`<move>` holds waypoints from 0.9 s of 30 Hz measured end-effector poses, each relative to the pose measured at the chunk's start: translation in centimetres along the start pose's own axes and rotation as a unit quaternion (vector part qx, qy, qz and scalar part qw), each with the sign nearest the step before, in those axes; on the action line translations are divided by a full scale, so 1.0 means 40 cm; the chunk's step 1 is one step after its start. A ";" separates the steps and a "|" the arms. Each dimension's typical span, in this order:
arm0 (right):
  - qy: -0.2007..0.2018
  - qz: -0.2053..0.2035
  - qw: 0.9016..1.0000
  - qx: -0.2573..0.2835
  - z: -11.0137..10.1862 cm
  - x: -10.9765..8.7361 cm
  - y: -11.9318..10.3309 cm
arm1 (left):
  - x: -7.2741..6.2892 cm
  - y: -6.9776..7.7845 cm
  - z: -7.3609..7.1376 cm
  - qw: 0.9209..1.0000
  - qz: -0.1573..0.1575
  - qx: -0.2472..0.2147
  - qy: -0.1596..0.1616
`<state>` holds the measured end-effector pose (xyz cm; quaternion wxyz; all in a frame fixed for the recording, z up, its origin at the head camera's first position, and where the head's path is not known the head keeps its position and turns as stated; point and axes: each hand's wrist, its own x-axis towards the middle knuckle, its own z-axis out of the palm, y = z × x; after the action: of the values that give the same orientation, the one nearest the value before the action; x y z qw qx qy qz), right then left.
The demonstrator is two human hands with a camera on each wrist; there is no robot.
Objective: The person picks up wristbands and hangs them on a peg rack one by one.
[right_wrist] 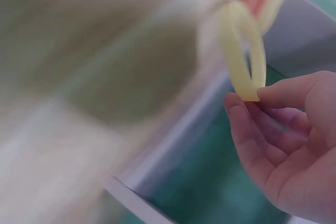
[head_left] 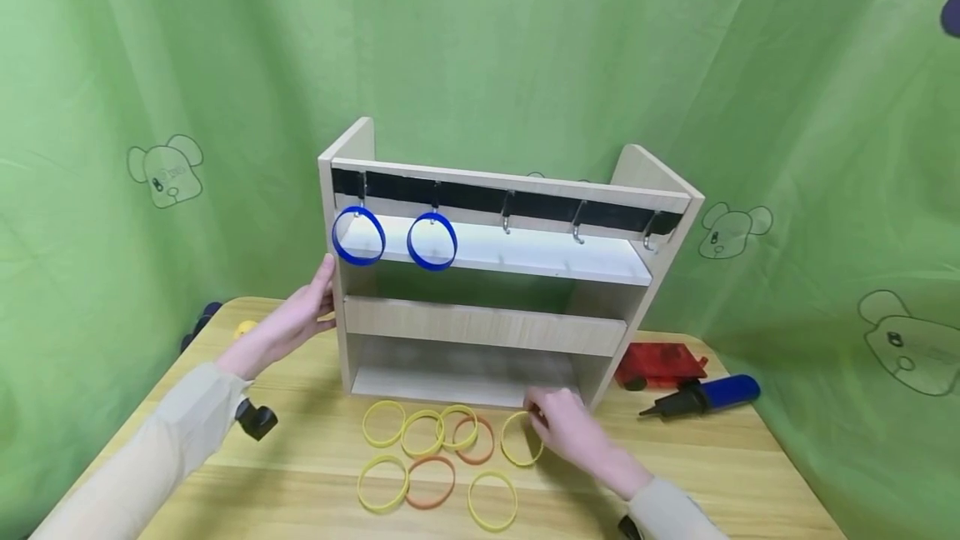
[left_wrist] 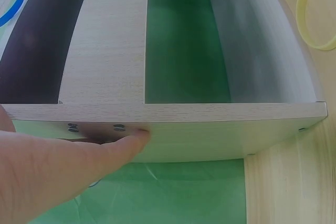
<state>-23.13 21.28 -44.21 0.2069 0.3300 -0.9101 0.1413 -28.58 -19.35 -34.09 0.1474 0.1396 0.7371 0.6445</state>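
Yellow ring [right_wrist: 235,56] in right hand's [head_left: 566,427] pinch, uncurled left hand [head_left: 296,319] against shelf unit [head_left: 483,325] (two blue rings [head_left: 361,261] at front).

A thin yellow ring [right_wrist: 235,59] is pinched just before the pale standing shelf [head_left: 483,327].

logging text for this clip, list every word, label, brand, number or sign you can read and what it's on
No word, label, brand, number or sign can be read.
Left bear drawing on the green curtain: marks on its forehead, too small to read.
Yellow ring in the right hand: no lettering shows.
Shelf unit: none I can make out.
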 end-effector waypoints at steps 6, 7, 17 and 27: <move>0.028 -0.006 1.000 -0.011 -0.105 0.050 -0.041 | -0.001 -0.001 0.001 1.000 -0.003 0.003 -0.001; 0.033 -0.008 0.999 -0.012 -0.127 0.062 -0.047 | -0.001 -0.001 0.001 1.000 -0.003 0.003 -0.001; 0.131 -0.090 0.986 -0.042 -0.364 0.206 -0.119 | 0.001 0.002 0.001 1.000 -0.005 0.006 -0.001; 0.196 -0.113 0.974 -0.035 -0.474 0.333 -0.163 | 0.000 0.002 0.002 1.000 -0.007 -0.003 0.004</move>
<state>-22.75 16.70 -20.59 0.4070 0.3888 -0.8134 0.1469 -28.55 -19.24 -34.01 0.1494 0.1313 0.7365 0.6465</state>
